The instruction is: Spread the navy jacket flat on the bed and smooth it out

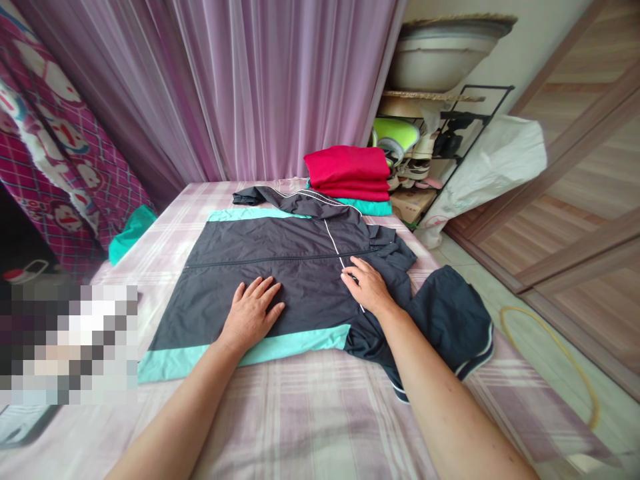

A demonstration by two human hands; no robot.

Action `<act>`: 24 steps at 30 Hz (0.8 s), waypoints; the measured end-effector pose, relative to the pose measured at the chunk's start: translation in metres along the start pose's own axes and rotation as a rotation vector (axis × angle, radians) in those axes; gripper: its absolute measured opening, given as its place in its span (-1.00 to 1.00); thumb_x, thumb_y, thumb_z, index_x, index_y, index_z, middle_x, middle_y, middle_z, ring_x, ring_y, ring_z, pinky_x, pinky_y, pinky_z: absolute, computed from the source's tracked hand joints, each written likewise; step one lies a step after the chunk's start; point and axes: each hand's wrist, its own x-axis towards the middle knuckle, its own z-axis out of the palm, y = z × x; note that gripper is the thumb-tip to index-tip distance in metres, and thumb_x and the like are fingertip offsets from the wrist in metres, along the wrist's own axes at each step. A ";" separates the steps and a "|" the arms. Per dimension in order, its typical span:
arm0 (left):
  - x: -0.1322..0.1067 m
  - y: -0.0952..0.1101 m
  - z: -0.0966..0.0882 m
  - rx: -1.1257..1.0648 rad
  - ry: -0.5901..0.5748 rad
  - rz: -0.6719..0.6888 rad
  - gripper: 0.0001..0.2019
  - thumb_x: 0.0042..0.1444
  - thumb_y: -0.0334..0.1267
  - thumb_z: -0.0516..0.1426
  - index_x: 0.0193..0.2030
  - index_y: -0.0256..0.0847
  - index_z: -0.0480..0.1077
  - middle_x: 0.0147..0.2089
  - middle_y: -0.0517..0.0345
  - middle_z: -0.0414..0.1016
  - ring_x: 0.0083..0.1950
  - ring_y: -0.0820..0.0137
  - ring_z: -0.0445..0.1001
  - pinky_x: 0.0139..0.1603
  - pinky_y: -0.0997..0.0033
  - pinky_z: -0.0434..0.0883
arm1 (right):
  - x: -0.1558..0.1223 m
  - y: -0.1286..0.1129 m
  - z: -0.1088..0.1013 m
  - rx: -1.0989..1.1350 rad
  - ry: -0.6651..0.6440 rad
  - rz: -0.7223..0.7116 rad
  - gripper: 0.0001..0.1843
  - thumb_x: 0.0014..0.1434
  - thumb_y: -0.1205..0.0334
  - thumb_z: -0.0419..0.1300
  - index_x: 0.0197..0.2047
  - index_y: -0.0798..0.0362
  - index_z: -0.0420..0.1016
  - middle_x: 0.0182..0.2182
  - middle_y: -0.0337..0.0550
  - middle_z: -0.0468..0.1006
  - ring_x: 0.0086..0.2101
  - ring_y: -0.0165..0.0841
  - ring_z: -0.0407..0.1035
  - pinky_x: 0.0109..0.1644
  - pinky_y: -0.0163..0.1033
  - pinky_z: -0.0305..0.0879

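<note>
A dark zip-up jacket (295,240) with mint side panels and white piping lies spread on a plaid-covered table, its zip running across the middle and its collar to the right. My left hand (251,310) rests on the jacket's near front panel, fingers spread. Near the collar end, my right hand (367,283) touches the cloth by the white piping, fingers bent but apart. The far sleeve (310,200) is folded back over the jacket's far side. Under my right forearm, the near sleeve is partly hidden. A dark navy garment (450,320) with white-striped edging lies bunched at the right.
Folded red clothes (347,173) are stacked on mint cloth at the far edge. Behind hang purple curtains (260,87). A rack at the back right holds shoes and a big basin (440,57). A teal cloth (133,233) sits at the left, and a yellow hoop (555,343) on the floor.
</note>
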 end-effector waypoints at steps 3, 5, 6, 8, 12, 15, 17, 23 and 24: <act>0.000 0.000 0.000 -0.004 -0.007 0.001 -0.53 0.32 0.02 -0.01 0.30 0.02 0.35 0.37 0.08 0.34 0.42 0.11 0.22 0.42 -0.13 0.10 | -0.001 0.000 0.002 -0.020 0.000 -0.006 -0.67 0.28 0.09 0.11 -0.01 -0.04 0.61 0.19 0.00 0.46 0.20 -0.15 0.30 0.29 0.04 0.23; 0.000 0.001 -0.001 -0.005 -0.012 0.001 -0.53 0.32 0.02 -0.02 0.30 0.00 0.35 0.37 0.08 0.33 0.42 0.11 0.22 0.42 -0.14 0.11 | 0.000 0.001 0.001 -0.018 0.008 -0.013 -0.65 0.30 0.10 0.08 0.01 -0.02 0.61 0.18 0.02 0.47 0.19 -0.16 0.32 0.28 0.01 0.24; 0.000 0.001 -0.002 -0.004 -0.014 0.000 -0.53 0.32 0.02 -0.02 0.30 0.00 0.34 0.37 0.08 0.33 0.42 0.11 0.21 0.42 -0.14 0.11 | 0.000 0.001 0.001 -0.013 0.020 -0.017 -0.64 0.30 0.10 0.07 0.01 -0.01 0.60 0.17 0.03 0.48 0.18 -0.17 0.34 0.28 0.00 0.25; 0.000 0.002 -0.003 0.000 -0.019 -0.004 -0.53 0.32 0.02 -0.02 0.30 0.00 0.35 0.37 0.08 0.33 0.42 0.11 0.21 0.41 -0.14 0.11 | 0.001 0.001 0.000 -0.013 0.051 -0.018 -0.63 0.30 0.12 0.05 0.02 -0.01 0.60 0.15 0.01 0.49 0.16 -0.18 0.35 0.27 -0.02 0.26; -0.001 0.002 -0.003 0.003 -0.020 -0.004 -0.53 0.33 0.03 -0.04 0.30 0.00 0.34 0.37 0.08 0.33 0.41 0.12 0.22 0.41 -0.13 0.12 | 0.001 0.002 -0.002 -0.060 0.067 0.002 -0.65 0.28 0.14 0.05 -0.05 0.01 0.63 0.12 0.03 0.52 0.13 -0.14 0.37 0.22 0.00 0.30; -0.001 0.001 -0.001 0.002 -0.008 0.005 -0.52 0.33 0.03 -0.04 0.30 0.00 0.34 0.37 0.07 0.33 0.41 0.12 0.22 0.41 -0.13 0.12 | 0.000 0.002 -0.004 -0.070 0.097 0.008 -0.63 0.30 0.15 0.02 -0.04 0.03 0.62 0.12 0.04 0.52 0.14 -0.14 0.36 0.23 -0.01 0.27; -0.002 0.000 0.001 0.000 0.005 0.007 -0.53 0.33 0.02 -0.04 0.30 0.00 0.35 0.37 0.07 0.33 0.41 0.12 0.22 0.41 -0.12 0.11 | -0.001 0.001 -0.006 -0.093 0.109 0.034 -0.63 0.30 0.16 0.02 -0.03 0.02 0.61 0.12 0.03 0.52 0.15 -0.13 0.34 0.25 0.03 0.23; -0.002 -0.001 0.003 -0.007 0.017 0.008 -0.53 0.32 0.02 -0.02 0.29 -0.01 0.36 0.36 0.06 0.35 0.41 0.12 0.22 0.42 -0.11 0.09 | -0.002 -0.004 -0.014 -0.204 0.046 0.167 -0.62 0.30 0.17 0.03 0.07 0.01 0.55 0.19 0.02 0.47 0.19 -0.14 0.29 0.26 0.08 0.13; -0.001 -0.002 0.004 -0.006 0.015 0.009 -0.53 0.32 0.02 -0.02 0.29 -0.01 0.36 0.36 0.05 0.34 0.41 0.13 0.22 0.43 -0.11 0.09 | -0.002 -0.006 -0.015 -0.224 0.035 0.194 -0.61 0.31 0.16 0.03 0.09 0.01 0.53 0.20 0.03 0.45 0.21 -0.14 0.27 0.27 0.09 0.11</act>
